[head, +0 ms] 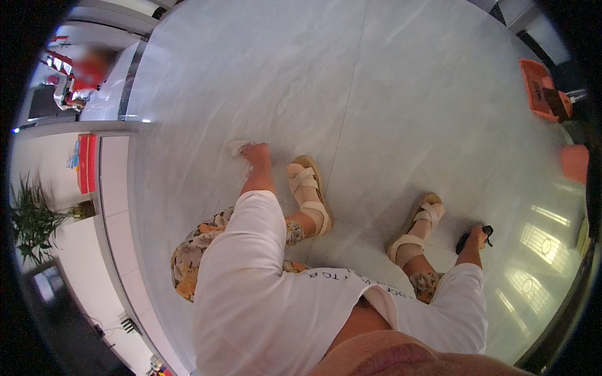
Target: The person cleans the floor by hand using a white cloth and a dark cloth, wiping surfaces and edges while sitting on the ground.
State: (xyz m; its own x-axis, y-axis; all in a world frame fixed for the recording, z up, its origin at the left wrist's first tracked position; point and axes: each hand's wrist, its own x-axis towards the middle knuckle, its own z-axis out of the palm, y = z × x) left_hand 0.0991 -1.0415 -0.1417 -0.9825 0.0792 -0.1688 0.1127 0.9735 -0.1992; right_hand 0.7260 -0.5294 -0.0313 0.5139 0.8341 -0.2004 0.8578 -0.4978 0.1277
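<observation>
My left hand (pixel 257 154) is low over the grey tiled floor (pixel 423 117), closed on a crumpled white tissue or cloth (pixel 239 147) that lies against the tiles. Just to its right is my left foot in a beige strapped sandal (pixel 308 192). On the other side, my right hand (pixel 478 236) grips a small black object (pixel 463 243) with a loop or strap sticking out; what it is cannot be made out. Between that hand and my left foot stands my right sandal (pixel 418 225). My knees are bent in floral trousers (pixel 197 258), partly covered by my white shirt (pixel 244 291).
An orange plastic container or dustpan (pixel 536 89) stands at the far right, above a salmon-coloured object (pixel 574 163). Along the left runs a low ledge (pixel 115 188) with a red box (pixel 87 164) and a leafy plant (pixel 35 216). Beyond the doorway is a person in red (pixel 91 68).
</observation>
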